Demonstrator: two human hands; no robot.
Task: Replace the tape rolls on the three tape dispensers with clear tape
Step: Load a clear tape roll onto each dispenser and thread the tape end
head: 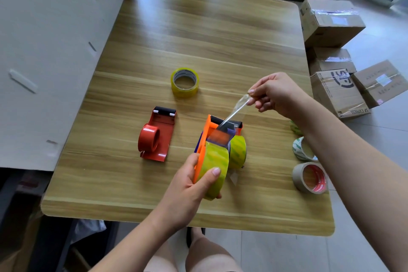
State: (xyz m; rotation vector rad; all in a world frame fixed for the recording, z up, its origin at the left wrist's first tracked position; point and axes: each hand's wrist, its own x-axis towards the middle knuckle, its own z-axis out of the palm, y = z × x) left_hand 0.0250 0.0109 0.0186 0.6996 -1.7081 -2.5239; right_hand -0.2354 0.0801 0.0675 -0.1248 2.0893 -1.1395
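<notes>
My left hand [189, 185] grips an orange tape dispenser [203, 139] with a clear yellowish tape roll [215, 168] mounted on it, held just above the wooden table [198, 28]. My right hand [278, 95] pinches the free end of the clear tape strip [236, 108], which is pulled up and away through the dispenser's front. Right behind it stands a second dispenser [238, 128] carrying its own clear roll [237, 152]. A red dispenser [157, 134] lies flat to the left with no roll on its hub. A loose clear tape roll [185, 83] rests farther back.
Removed rolls sit at the table's right edge: a brown roll with a red core [309, 178], a white-and-green one [303, 149], and another partly hidden by my right arm. A white board [44, 51] leans at the left. Cardboard boxes [335, 86] are stacked on the floor at right.
</notes>
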